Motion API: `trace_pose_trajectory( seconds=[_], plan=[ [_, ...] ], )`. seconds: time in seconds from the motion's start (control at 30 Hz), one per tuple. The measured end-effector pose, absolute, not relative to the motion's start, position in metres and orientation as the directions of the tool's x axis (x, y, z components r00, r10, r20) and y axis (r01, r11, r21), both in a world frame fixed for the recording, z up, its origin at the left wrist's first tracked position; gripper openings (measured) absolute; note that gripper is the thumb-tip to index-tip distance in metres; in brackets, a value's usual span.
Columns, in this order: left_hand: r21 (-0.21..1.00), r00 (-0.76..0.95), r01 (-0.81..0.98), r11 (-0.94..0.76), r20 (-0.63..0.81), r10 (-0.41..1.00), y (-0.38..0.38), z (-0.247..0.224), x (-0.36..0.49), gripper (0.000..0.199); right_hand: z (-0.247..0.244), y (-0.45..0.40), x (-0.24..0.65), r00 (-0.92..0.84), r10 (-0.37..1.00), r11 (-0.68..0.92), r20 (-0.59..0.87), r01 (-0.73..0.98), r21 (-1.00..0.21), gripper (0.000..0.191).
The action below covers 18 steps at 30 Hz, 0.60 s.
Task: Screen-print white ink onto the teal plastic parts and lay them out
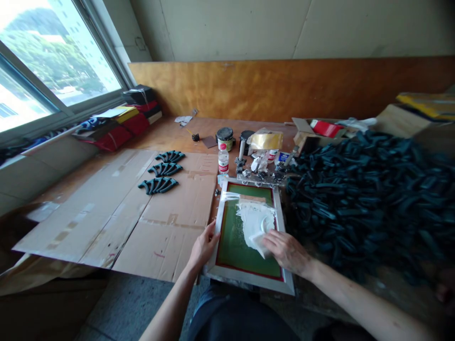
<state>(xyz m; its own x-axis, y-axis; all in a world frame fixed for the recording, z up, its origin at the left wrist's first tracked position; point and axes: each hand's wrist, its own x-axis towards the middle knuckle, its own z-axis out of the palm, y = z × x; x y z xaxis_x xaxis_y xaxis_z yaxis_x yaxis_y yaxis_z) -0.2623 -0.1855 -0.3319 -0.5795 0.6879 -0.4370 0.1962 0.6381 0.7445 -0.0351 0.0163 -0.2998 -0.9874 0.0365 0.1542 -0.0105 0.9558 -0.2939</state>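
Note:
A silkscreen frame [245, 277] with a pale metal rail lies flat at the table's front edge. Its green mesh [232, 241] has a red border and carries a thick smear of white paste [254, 222]. My right hand [286, 252] presses a crumpled white cloth [259, 244] onto the mesh, in the paste. My left hand [204, 246] grips the frame's left rail. Three rows of black curved parts [158, 185] lie on flattened cardboard [156, 237] to the left of the frame.
A large heap of black curved parts [366, 203] fills the right side. Behind the frame stand a water bottle [223, 161], an ink tin [225, 139], and scattered tools and rags. A window [53, 57] lies at the far left.

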Motion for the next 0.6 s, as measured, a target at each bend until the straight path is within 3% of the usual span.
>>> trace_pose_trajectory(
  seconds=[0.07,0.13,0.23,0.33,0.4,0.5,0.6],
  plan=[
    [0.744,-0.590,0.196,0.638,-0.431,0.683,-0.186,-0.332,-0.261,0.056,-0.291,0.024,-0.035,-0.995,0.009,0.933,0.098,-0.027,-0.359,0.018],
    [0.746,-0.597,0.194,0.638,-0.426,0.680,-0.185,-0.330,-0.260,0.056,-0.287,0.029,-0.041,-0.992,0.086,0.919,0.090,0.044,-0.392,0.017],
    [0.765,-0.597,0.183,0.617,-0.412,0.688,-0.184,-0.326,-0.260,0.056,-0.294,0.023,-0.046,-0.954,0.170,0.937,0.246,0.079,-0.340,0.022],
    [0.791,-0.600,0.150,0.593,-0.404,0.690,-0.184,-0.326,-0.260,0.056,-0.303,0.010,-0.033,-0.927,0.082,0.958,0.365,-0.028,-0.287,0.027],
    [0.810,-0.597,0.121,0.574,-0.403,0.694,-0.184,-0.329,-0.260,0.058,-0.303,0.009,-0.024,-0.941,0.065,0.940,0.331,-0.054,-0.337,0.024],
    [0.832,-0.596,0.070,0.550,-0.407,0.692,-0.185,-0.329,-0.261,0.059,-0.292,0.027,-0.037,-0.954,0.173,0.893,0.243,0.048,-0.448,0.017],
    [0.856,-0.580,-0.023,0.517,-0.433,0.690,-0.183,-0.312,-0.263,0.069,-0.275,0.059,-0.073,-0.917,0.342,0.858,0.206,0.215,-0.467,0.046]
  ],
)
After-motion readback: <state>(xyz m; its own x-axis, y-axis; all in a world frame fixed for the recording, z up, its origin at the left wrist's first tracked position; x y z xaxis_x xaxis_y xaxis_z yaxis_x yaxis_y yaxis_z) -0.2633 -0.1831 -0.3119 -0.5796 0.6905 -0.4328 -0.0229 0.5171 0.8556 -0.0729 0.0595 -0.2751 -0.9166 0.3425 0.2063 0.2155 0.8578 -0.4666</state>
